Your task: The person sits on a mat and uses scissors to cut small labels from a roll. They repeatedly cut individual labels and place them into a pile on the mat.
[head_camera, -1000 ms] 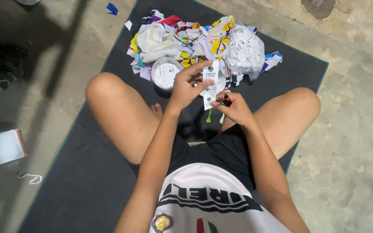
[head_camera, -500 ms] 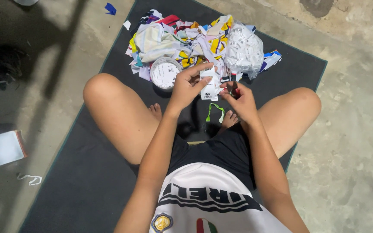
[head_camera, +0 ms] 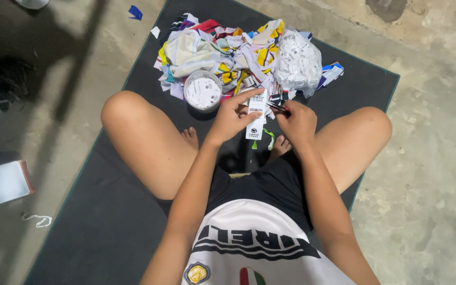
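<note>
Pinching white tag strip: left hand | right hand gripping small tool | round white tub, clear bag of tags at mat far edge.

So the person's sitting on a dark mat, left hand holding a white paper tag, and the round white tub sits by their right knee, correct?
Not quite. The head view shows the round white tub by the left knee, in front of the fabric scrap pile. The rest holds: dark mat, left hand holding the white paper tag.
</note>
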